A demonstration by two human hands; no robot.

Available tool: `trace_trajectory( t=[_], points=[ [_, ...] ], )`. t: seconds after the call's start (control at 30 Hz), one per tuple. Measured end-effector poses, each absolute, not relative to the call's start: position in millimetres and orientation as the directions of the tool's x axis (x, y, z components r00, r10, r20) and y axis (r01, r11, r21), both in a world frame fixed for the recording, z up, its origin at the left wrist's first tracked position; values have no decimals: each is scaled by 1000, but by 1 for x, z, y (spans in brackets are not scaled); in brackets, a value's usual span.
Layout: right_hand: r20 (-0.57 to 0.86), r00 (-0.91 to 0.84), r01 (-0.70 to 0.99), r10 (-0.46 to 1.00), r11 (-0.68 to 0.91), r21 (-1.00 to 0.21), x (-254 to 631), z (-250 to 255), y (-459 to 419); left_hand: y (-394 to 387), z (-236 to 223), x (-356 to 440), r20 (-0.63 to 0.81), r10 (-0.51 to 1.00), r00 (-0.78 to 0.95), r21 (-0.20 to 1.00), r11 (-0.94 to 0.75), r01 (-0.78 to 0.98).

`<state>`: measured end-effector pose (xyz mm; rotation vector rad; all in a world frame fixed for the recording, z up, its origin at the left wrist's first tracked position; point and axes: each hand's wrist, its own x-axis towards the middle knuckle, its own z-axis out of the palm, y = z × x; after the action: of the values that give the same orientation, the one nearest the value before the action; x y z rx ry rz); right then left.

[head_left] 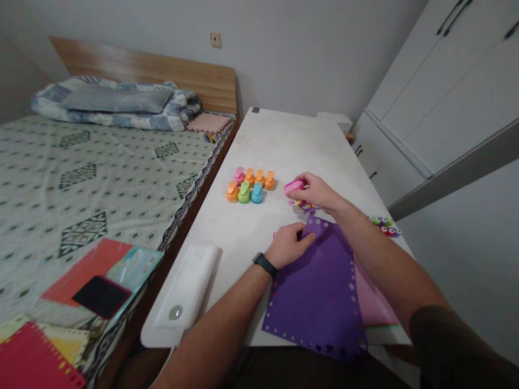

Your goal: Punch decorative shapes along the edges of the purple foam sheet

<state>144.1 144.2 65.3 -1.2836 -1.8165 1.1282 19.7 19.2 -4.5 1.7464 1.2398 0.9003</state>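
Observation:
My right hand [314,193] is closed around a pink craft punch [294,187], held over a small heap of colourful punched-out bits [306,206]. My left hand [290,243] pinches the upper left edge of a purple sheet [316,286] between thumb and fingers. Small shaped holes run along the sheet's edges, some like flowers. Beneath it, a pink sheet [373,297] shows at the right. Left of my right hand stands a group of craft punches: several orange [259,176], one pink [239,175], one green [244,192] and one blue [257,193].
A white lamp-like device [188,286] with a cable lies at the table's left front. Small googly-eyed figures [385,226] sit by the right edge. On the bed [133,173] are a phone [101,296], an orange sheet [87,270] and punched red paper [36,359]. White cabinets [450,81] stand right.

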Motion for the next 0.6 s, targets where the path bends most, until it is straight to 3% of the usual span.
trace_trajectory(
  t=[0.33, 0.6],
  points=[
    [-337, -515, 703, 788, 163, -693, 73, 49, 175, 21, -12, 19, 106, 954, 281, 883, -220, 414],
    [-244, -401, 767, 883, 178, -616, 62, 47, 175, 20, -7, 18, 122, 957, 264, 878, -228, 421]
  ],
)
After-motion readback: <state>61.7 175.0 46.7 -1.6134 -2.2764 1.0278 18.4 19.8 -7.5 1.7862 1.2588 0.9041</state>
